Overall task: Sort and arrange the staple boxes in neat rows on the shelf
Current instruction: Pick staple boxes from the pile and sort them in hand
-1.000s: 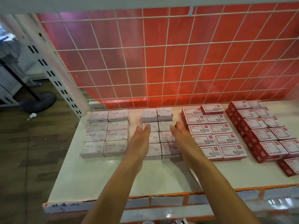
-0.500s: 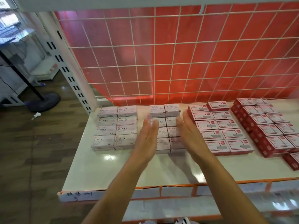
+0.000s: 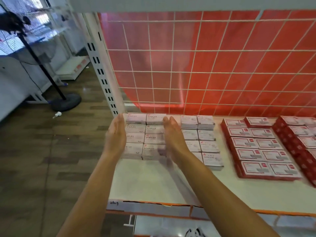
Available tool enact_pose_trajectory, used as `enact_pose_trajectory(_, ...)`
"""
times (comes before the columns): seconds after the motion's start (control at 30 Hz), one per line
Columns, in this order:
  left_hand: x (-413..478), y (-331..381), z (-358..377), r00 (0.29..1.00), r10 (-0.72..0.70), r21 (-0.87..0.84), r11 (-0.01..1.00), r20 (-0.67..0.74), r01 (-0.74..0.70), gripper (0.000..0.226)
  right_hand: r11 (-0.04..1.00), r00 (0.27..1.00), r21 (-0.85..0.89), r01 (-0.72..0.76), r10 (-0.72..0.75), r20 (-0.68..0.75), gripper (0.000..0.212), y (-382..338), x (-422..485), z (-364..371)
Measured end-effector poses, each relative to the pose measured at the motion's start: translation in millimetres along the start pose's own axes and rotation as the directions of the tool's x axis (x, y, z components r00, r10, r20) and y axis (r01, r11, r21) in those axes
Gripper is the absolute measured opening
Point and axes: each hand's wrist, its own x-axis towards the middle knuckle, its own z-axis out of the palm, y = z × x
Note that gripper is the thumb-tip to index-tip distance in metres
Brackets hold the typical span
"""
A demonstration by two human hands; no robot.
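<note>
On the white shelf [image 3: 153, 182] the staple boxes lie in four groups from left to right. The leftmost block of white boxes [image 3: 145, 137], printed STAPLES, is two columns wide and four rows deep and reaches back to the wire grid [image 3: 205, 72]. The left hand [image 3: 116, 135] stands on edge against the left side of this block, fingers straight and held together, pointing to the far side, palm facing right. The right hand [image 3: 172, 137] stands the same way along the block's right side, fingers straight and together, palm facing left, in the gap between this block and the second block of white boxes [image 3: 200, 139] just to the right. It is a little blurred, so whether it touches the boxes cannot be told for sure. Neither hand curls round anything. Further right, apart from the white ones, lies a block of red boxes [image 3: 259, 147] with white labels, two columns wide, and at the right edge another group of red boxes [image 3: 297, 134] is partly cut off. Behind the grid is a red panel [image 3: 239, 62]. A slotted white upright [image 3: 102, 74] rises at the shelf's far left corner. An orange strip [image 3: 153, 203] runs along the near edge. Left of the shelf, on the wooden floor [image 3: 42, 159], are a round black stand base [image 3: 66, 102] and a small white object [image 3: 57, 115]
</note>
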Motion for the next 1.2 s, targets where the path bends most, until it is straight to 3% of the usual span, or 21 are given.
enact_pose_trajectory(0.1, 13.6, -9.9, -3.5, 0.991, -0.083, -0.104, 0.990, 0.102, 0.094, 0.069, 0.999, 0.998, 0.019, -0.045, 0.046, -0.037, 0.089, 3.1, 16.0, 8.6)
enact_pose_trajectory(0.23, 24.4, -8.0, -4.4, 0.956, -0.174, -0.161, 0.963, 0.234, 0.215, 0.064, 0.994, 0.993, -0.036, -0.107, 0.105, -0.046, 0.059, -9.2, 19.9, 11.1)
enact_pose_trajectory(0.43, 28.3, -10.1, -4.0, 0.928, -0.122, -0.148, 0.972, 0.353, 0.184, 0.059, 0.989, 0.994, -0.108, -0.105, 0.107, 0.014, 0.053, -16.1, 13.5, 5.2)
enact_pose_trajectory(0.6, 28.2, -12.8, -2.7, 0.915, -0.157, -0.140, 0.965, 0.372, 0.223, 0.047, 0.977, 0.996, -0.196, -0.081, 0.087, 0.023, 0.053, -14.7, 14.5, 5.5)
enact_pose_trajectory(0.77, 27.5, -8.8, -6.1, 0.919, -0.173, -0.037, 0.979, 0.354, 0.199, 0.053, 0.976, 0.995, -0.200, -0.084, 0.094, 0.043, 0.050, -12.5, 20.6, 6.6)
enact_pose_trajectory(0.87, 27.9, -7.4, -6.4, 0.958, -0.158, 0.229, 0.968, 0.239, 0.102, 0.087, 0.955, 0.998, -0.289, 0.066, -0.070, -0.004, 0.056, -8.8, 18.5, 5.0)
enact_pose_trajectory(0.93, 20.8, 0.3, 0.1, 0.988, -0.022, 0.395, 0.918, 0.152, -0.040, 0.079, 0.916, 0.986, -0.365, 0.166, -0.163, 0.041, 0.058, -11.5, 11.2, -0.7)
enact_pose_trajectory(1.07, 1.7, 16.8, 31.6, 0.961, 0.254, 0.501, 0.821, 0.108, -0.273, 0.046, 0.824, 0.956, -0.493, 0.278, -0.287, 0.060, 0.048, -15.3, 0.9, -24.2)
enact_pose_trajectory(1.2, -18.7, 27.5, 75.3, 0.911, 0.343, 0.582, 0.703, 0.227, -0.410, 0.047, 0.671, 0.925, -0.665, 0.328, -0.372, 0.081, 0.043, -12.1, -8.3, -58.1)
